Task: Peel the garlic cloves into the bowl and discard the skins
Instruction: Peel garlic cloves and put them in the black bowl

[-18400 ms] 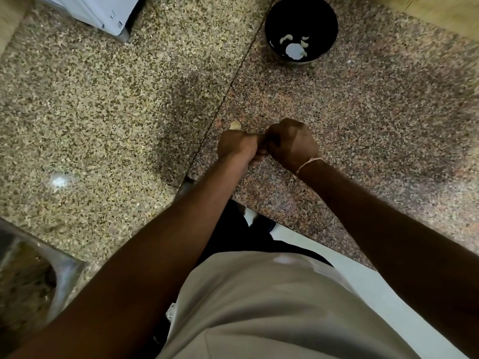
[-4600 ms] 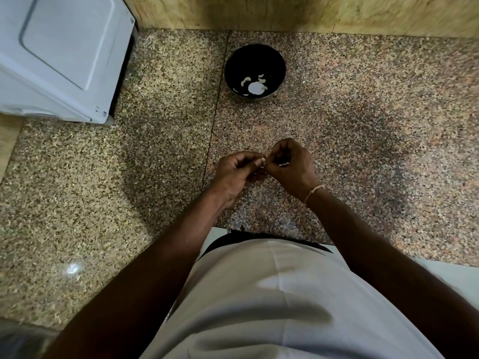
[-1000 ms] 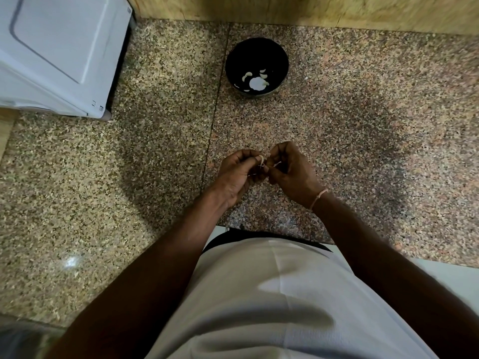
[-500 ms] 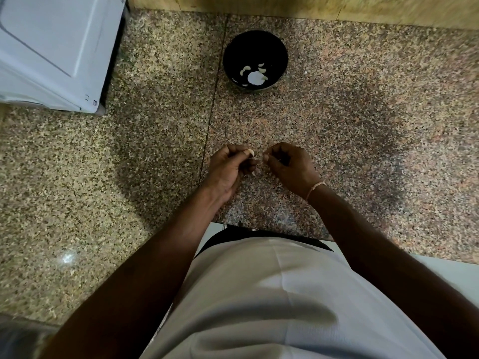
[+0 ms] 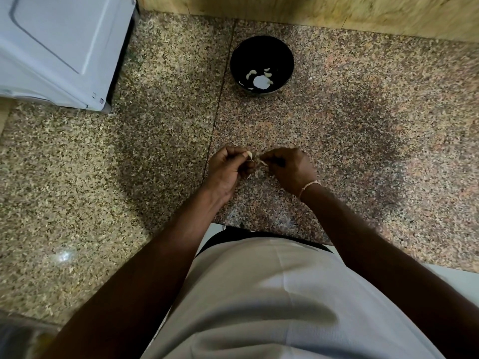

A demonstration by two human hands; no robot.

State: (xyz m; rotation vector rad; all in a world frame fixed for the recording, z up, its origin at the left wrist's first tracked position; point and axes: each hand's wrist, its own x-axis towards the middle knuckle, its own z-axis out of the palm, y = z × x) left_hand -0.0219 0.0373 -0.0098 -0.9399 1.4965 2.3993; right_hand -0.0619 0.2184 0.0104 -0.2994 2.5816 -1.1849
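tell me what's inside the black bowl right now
Inside the black bowl lie a few pale peeled garlic cloves around a round white patch, perhaps a glare or a disc. The near wall hides the bottom closest to the person.

I stand at a speckled granite bench against a yellowish wall, a white appliance on its far-left corner.

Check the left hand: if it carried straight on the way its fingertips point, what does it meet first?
The left hand, pinching a garlic cloth-pale clove, points rightward at the right hand. It would likely meet those fingers and the loose skin between them first, though depth is unclear.
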